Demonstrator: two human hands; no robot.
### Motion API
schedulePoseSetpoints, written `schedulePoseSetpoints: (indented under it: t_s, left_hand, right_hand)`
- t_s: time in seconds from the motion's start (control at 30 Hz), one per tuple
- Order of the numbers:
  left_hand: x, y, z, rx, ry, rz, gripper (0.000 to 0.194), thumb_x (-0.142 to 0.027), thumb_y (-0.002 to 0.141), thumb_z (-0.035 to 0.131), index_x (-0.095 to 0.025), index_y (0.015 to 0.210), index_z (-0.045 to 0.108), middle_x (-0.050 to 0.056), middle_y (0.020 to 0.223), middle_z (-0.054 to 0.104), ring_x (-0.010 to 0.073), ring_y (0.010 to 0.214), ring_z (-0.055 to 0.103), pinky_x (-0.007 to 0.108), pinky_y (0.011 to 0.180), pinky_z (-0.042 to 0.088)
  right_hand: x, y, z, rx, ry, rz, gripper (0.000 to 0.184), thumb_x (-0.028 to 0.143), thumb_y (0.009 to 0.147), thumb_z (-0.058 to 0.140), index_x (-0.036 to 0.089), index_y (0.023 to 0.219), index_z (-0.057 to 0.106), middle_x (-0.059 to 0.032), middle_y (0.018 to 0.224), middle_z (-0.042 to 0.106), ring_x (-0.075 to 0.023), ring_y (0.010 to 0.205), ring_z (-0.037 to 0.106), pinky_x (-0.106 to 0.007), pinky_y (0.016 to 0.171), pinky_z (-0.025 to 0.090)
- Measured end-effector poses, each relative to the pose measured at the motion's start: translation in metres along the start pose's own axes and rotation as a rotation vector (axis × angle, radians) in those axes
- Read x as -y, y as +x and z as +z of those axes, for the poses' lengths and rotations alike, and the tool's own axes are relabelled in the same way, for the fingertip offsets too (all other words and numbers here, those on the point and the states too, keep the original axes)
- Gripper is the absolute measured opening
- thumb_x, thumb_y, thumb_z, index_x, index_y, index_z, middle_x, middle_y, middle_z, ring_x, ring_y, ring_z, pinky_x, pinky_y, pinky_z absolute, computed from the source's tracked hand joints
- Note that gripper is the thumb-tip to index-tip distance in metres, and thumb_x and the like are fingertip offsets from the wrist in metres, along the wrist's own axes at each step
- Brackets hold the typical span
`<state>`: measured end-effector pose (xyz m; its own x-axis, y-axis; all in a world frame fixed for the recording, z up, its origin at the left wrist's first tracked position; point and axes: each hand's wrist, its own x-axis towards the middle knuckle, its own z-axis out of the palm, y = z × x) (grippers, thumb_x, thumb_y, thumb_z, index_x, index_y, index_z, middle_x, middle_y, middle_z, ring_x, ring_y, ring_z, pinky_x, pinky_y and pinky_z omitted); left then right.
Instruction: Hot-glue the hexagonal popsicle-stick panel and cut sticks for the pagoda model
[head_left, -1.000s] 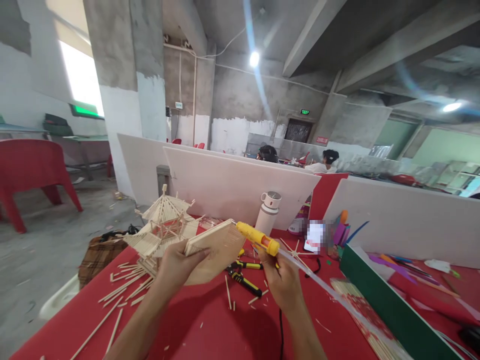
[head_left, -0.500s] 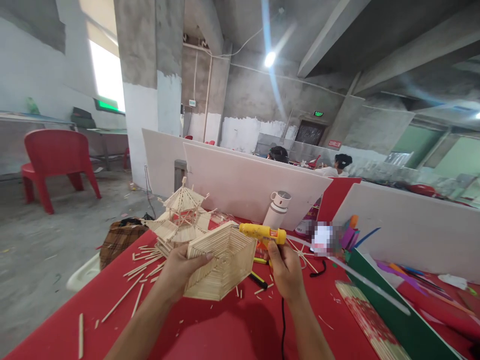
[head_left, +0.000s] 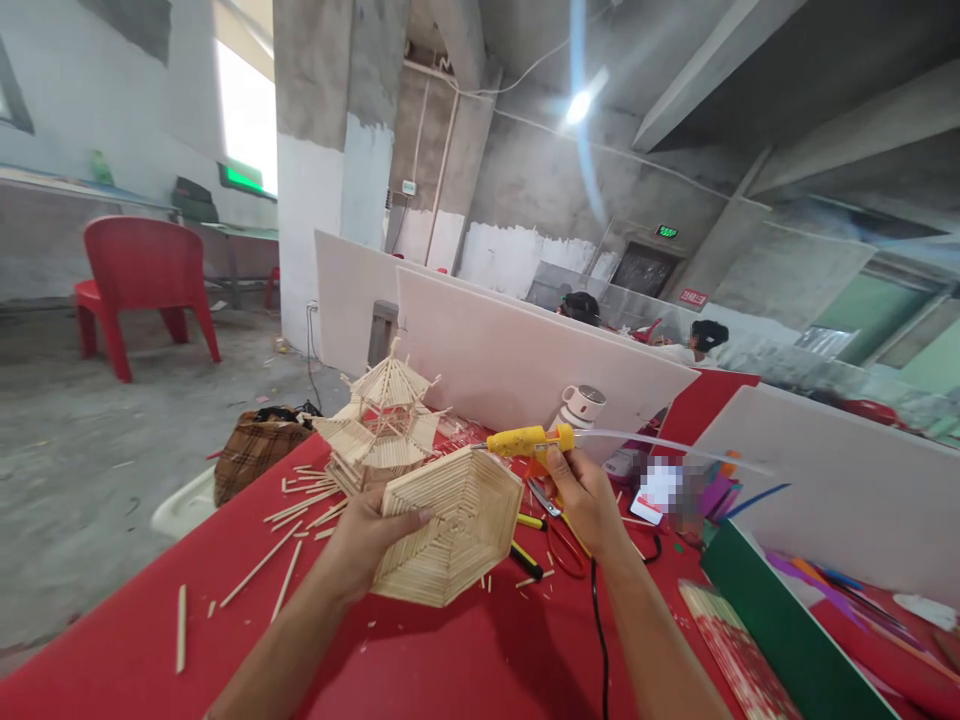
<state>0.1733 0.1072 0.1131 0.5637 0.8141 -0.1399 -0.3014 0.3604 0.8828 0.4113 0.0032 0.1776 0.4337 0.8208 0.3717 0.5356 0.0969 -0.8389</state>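
My left hand (head_left: 375, 540) grips the left edge of a flat polygonal panel (head_left: 454, 535) built from rings of thin wooden sticks, its thumb lying on the face. My right hand (head_left: 589, 495) is closed round the handle of a yellow glue gun (head_left: 525, 441). The gun's nozzle points left at the panel's top edge; whether it touches I cannot tell. A long clear glue stick (head_left: 675, 440) runs out of the gun's back, and a black cord (head_left: 598, 640) hangs below. Behind the panel stands a tiered stick pagoda (head_left: 386, 415) on the red table.
Loose sticks (head_left: 260, 565) lie to the left. Red-handled pliers (head_left: 564, 550) and a black-and-yellow cutter (head_left: 526, 560) lie behind the panel. A white flask (head_left: 581, 405), a phone (head_left: 649, 500), a green board (head_left: 780, 610) and a stick pack (head_left: 720, 640) are further right. White partitions (head_left: 525, 335) stand behind.
My view has turned a little, shifting the scene rightward. The glue gun is now tilted differently, its glue stick swung up to near level, and the pliers have come into sight.
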Motion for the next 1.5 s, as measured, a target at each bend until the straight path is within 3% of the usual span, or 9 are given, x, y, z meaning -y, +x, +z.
schedulePoseSetpoints:
  t_s: [0.23, 0.43, 0.77, 1.03, 1.5]
  left_hand:
    - [0.001, -0.004, 0.001, 0.052, -0.015, -0.035, 0.039, -0.027, 0.054, 0.089, -0.012, 0.088, 0.076, 0.011, 0.082, 0.079, 0.0251, 0.071, 0.073, 0.037, 0.07, 0.058]
    - [0.001, -0.004, 0.001, 0.083, 0.021, -0.051, 0.037, -0.027, 0.053, 0.09, -0.013, 0.085, 0.077, 0.01, 0.082, 0.079, 0.0235, 0.07, 0.072, 0.035, 0.071, 0.057]
    - [0.0, -0.009, -0.005, 0.289, 0.099, -0.119, 0.04, -0.03, 0.057, 0.089, -0.012, 0.091, 0.078, 0.012, 0.088, 0.079, 0.0255, 0.079, 0.073, 0.036, 0.078, 0.056]
    - [0.003, -0.007, -0.005, 0.348, 0.158, -0.114, 0.039, -0.03, 0.061, 0.087, -0.013, 0.095, 0.079, 0.012, 0.092, 0.079, 0.0259, 0.082, 0.073, 0.035, 0.08, 0.055]
    - [0.0, -0.011, -0.004, 0.329, 0.167, -0.113, 0.039, -0.032, 0.058, 0.088, -0.013, 0.091, 0.079, 0.012, 0.089, 0.079, 0.0267, 0.081, 0.073, 0.036, 0.079, 0.056]
  right_hand:
    - [-0.008, 0.022, -0.014, 0.087, -0.016, 0.038, 0.049, 0.066, 0.09, 0.05, 0.019, 0.083, 0.058, 0.0025, 0.057, 0.05, -0.0138, 0.052, 0.045, -0.028, 0.05, 0.033]
    - [0.004, 0.046, -0.019, 0.221, -0.076, 0.042, 0.054, 0.071, 0.087, 0.049, 0.019, 0.084, 0.062, 0.0008, 0.057, 0.054, -0.0138, 0.049, 0.043, -0.028, 0.048, 0.031]
    - [-0.003, 0.054, -0.033, 0.417, -0.12, 0.063, 0.058, 0.071, 0.087, 0.048, 0.016, 0.076, 0.062, -0.0004, 0.06, 0.058, -0.0113, 0.049, 0.045, -0.025, 0.047, 0.032]
    - [-0.004, 0.046, -0.044, 0.418, -0.118, 0.078, 0.06, 0.072, 0.088, 0.048, 0.015, 0.077, 0.064, -0.0004, 0.059, 0.058, -0.0124, 0.051, 0.049, -0.025, 0.048, 0.036]
    - [-0.005, 0.029, -0.044, 0.34, -0.01, 0.151, 0.058, 0.072, 0.087, 0.05, 0.016, 0.076, 0.062, 0.0007, 0.057, 0.053, -0.0116, 0.048, 0.043, -0.026, 0.047, 0.03]
